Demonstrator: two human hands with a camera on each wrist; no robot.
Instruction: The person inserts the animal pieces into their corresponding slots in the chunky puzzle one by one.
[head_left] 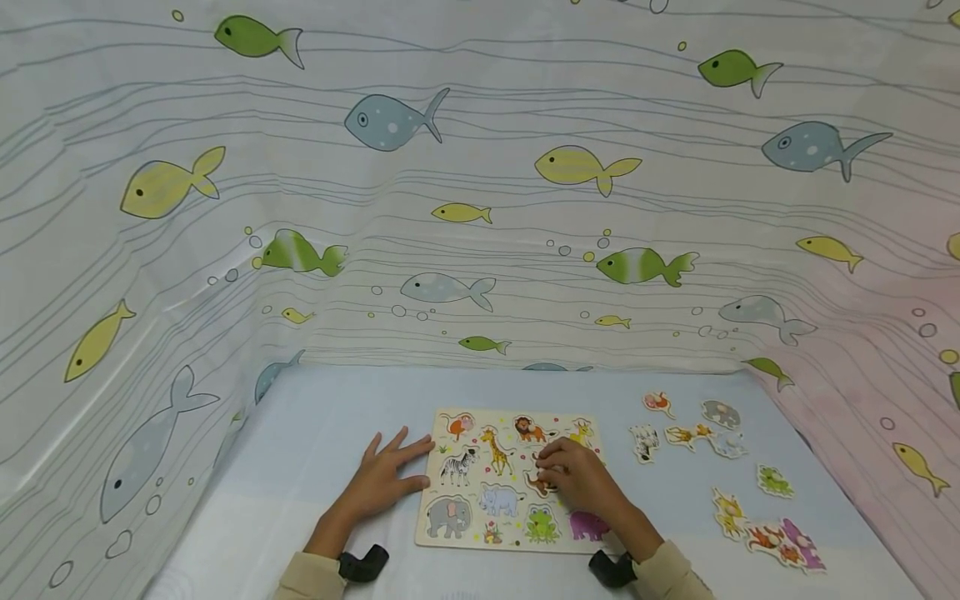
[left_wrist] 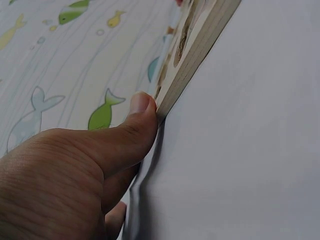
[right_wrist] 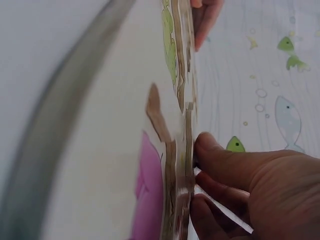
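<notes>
Fish-printed sheeting (head_left: pixel 517 250) backs a wooden board (head_left: pixel 512 525), left fingers (head_left: pixel 415 450) splayed against it, right fingers (head_left: pixel 553 458) bent, grip unclear.

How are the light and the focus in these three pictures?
Head view: bright, fairly even light, the pale wooden animal-puzzle board reads clearly; left wrist view: dimmer, the left hand fairly sharp, the white fish-printed sheet behind it softer; right wrist view: also dim, a wide grey-green band at the left with blurred edges.

Plain beige sleeves (head_left: pixel 309 577), two black wrist-worn cameras (head_left: pixel 364 563), smooth, stubby, rounded
</notes>
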